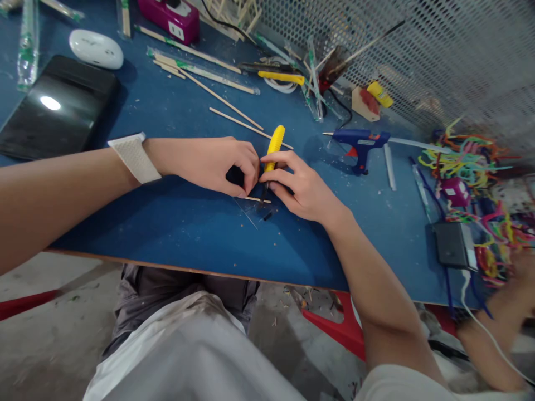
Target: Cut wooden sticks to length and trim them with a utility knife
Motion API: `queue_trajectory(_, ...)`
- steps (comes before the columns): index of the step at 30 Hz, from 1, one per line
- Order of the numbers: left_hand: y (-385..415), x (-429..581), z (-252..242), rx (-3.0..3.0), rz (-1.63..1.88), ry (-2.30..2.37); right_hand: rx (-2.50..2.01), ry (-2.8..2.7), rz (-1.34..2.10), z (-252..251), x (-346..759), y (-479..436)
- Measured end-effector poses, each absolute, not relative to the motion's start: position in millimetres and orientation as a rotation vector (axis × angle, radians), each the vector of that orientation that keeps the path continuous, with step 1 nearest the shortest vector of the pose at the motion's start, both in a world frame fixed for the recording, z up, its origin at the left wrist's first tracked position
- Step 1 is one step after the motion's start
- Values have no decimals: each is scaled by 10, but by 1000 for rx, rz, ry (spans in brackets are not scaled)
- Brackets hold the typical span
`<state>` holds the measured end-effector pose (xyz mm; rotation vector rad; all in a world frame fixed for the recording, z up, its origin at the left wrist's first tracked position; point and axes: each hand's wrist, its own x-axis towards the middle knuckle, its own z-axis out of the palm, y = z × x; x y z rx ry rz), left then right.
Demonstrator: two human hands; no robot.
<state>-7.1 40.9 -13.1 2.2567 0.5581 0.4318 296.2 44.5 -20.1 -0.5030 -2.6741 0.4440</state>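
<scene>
My right hand (303,186) grips a yellow craft knife (276,143), its ribbed handle leaning up and its dark blade pointing down to the table. Under the blade lies the end of a short thin wooden stick (259,199). The closed fingers of my left hand (223,167) press on the other end of that stick, mostly hidden beneath them. A small black piece (268,215) rests just below the blade. Two long wooden sticks lie behind my hands, one of them a thin skewer (246,122).
A blue glue gun (361,146) lies to the right. Behind are wrapped chopsticks (209,75), a second yellow cutter (281,76) and a purple power socket (171,19). A black phone (58,106) and white case (96,49) lie left. A co-worker's arm (497,328) shows at right.
</scene>
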Motion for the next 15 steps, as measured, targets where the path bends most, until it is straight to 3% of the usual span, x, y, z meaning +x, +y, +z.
queue_trajectory(15, 369, -53, 0, 2280, 356, 611, -754, -2518, 516, -192, 2781, 286)
